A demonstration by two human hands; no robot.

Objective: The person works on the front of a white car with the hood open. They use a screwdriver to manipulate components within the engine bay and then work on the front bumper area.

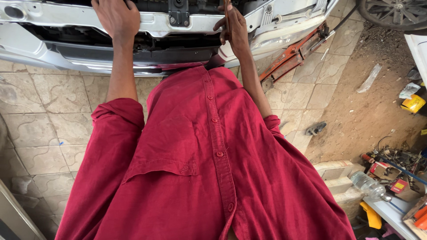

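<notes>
I am leaning over the stripped front of a silver car (40,49), my red shirt filling the lower view. My left hand (116,18) rests palm down on the car's upper front crossmember (155,22), fingers closed over its edge. My right hand (233,27) is shut on a thin brown tool (227,11) held upright against the same panel, just right of the black hood latch (179,15). The tool's tip is hidden past the top edge of the view.
An orange floor jack (293,55) lies under the car's right corner. Beige tiles (44,111) meet bare dirt (369,111) to the right. A wheel (396,11) sits top right. A plastic bottle (367,184), boxes and tools clutter the lower right.
</notes>
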